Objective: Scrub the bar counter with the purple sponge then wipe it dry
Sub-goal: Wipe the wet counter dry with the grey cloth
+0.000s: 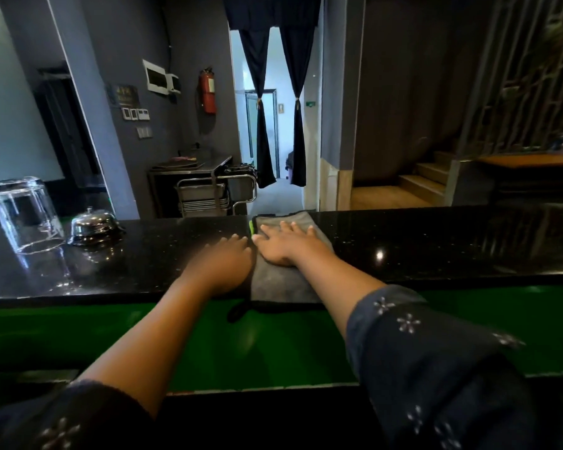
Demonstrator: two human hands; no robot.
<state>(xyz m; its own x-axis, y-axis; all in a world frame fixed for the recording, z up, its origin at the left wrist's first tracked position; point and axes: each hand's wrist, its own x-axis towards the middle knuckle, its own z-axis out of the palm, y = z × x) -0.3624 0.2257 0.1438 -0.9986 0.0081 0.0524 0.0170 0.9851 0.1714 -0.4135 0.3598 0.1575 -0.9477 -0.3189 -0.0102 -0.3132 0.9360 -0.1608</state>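
Observation:
A grey cloth (pixel 278 282) with a green edge lies spread across the black bar counter (pixel 436 248), reaching from its far edge to its near edge. My right hand (pixel 285 243) presses flat on the cloth with its fingers spread. My left hand (pixel 223 266) rests flat on the bare counter just left of the cloth, touching its edge. No purple sponge is in view.
An upturned clear glass (pixel 25 216) stands at the far left of the counter, with a chrome service bell (pixel 93 227) beside it. Below the counter's near edge runs a green ledge (pixel 273 345). Beyond the bar are a steel trolley (pixel 208 190) and a curtained doorway.

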